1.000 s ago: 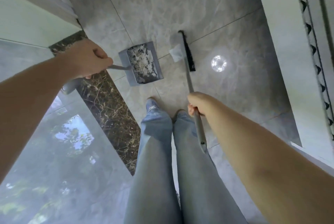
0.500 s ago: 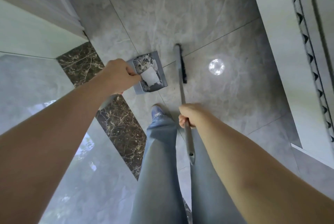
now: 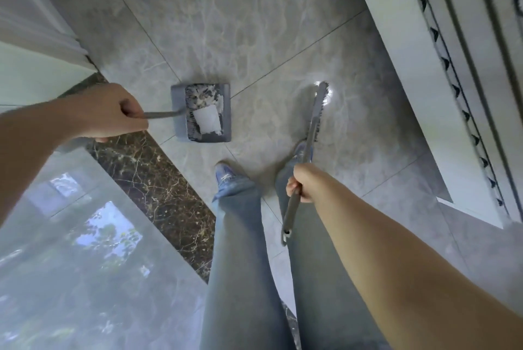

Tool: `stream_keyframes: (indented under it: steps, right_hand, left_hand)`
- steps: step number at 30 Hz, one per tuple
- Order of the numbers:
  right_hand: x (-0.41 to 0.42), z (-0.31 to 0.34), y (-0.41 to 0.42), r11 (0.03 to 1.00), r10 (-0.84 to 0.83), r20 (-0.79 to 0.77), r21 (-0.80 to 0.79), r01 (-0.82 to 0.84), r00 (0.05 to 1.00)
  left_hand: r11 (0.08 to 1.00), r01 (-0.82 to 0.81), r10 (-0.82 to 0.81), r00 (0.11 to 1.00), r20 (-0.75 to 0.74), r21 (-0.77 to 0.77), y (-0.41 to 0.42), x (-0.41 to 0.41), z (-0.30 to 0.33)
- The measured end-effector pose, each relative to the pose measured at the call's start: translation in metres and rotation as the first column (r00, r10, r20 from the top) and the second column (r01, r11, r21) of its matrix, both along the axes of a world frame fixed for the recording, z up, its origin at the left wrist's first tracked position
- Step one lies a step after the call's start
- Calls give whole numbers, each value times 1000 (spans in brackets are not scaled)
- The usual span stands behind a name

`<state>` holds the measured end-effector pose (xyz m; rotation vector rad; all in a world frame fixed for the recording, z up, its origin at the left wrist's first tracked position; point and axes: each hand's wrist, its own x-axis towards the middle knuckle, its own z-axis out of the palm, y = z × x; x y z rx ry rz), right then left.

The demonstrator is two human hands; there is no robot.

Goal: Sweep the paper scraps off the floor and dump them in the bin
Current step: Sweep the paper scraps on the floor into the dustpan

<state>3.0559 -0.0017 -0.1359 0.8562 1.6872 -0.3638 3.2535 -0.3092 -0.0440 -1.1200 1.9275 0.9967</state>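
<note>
The left hand (image 3: 113,112) is curled tight round the thin grey handle (image 3: 161,115) of the dustpan (image 3: 203,112), the fingers wrapped over it and the knuckles facing the camera. The handle runs rightward from the fist to the near-left corner of the grey pan, which hangs level over the grey marble floor (image 3: 226,24), a little left of the scene's middle. Inside the pan lie the paper scraps (image 3: 205,100): a heap of small white shreds at the far end and one larger white sheet (image 3: 207,123) on top toward the near end.

The right hand (image 3: 301,182) grips the grey broom (image 3: 307,146) near the upper end of its shaft, fingers closed round it, with a short length of the shaft and its hanging loop sticking out below the fist toward the camera. The shaft slopes away and to the right, and the dark bristle head (image 3: 321,106) sits over a bright spot of reflected light on the tile, well apart from the dustpan.

Between the two arms stand the person's legs in blue jeans (image 3: 240,236), with blue shoes (image 3: 225,174) on the tile. A band of dark veined stone (image 3: 147,174) runs diagonally across the floor below the left hand. On the right rises a pale wall panel with a row of dark triangular trim (image 3: 452,81).
</note>
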Motion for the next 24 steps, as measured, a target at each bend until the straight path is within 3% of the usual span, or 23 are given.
stream_keyframes:
  steps: [8,12,17,22,24]
  right_hand:
    - [81,-8,-37,980,-93,250,-150,134,964]
    - [117,13,-44,955,-237,193,-134,265,952]
    - [105,12,-49,974,-221,162,-21,227,962]
    - [106,-10,-67,965,-185,255,-137,224,949]
    - [112,-5,-63,932,-274,281,-159,327,920]
  left_hand:
    - [999,41,-41,999,18,19,8,-7,-3]
    - [989,122,-121,993,-15,89,19,-1,3]
    - [982,160,-154,986,-67,95,26,-10,2]
    - [980,189,-184,979,-93,57,27,-11,-1]
    - [987,147,-142,987,-76,64,28,-12,1]
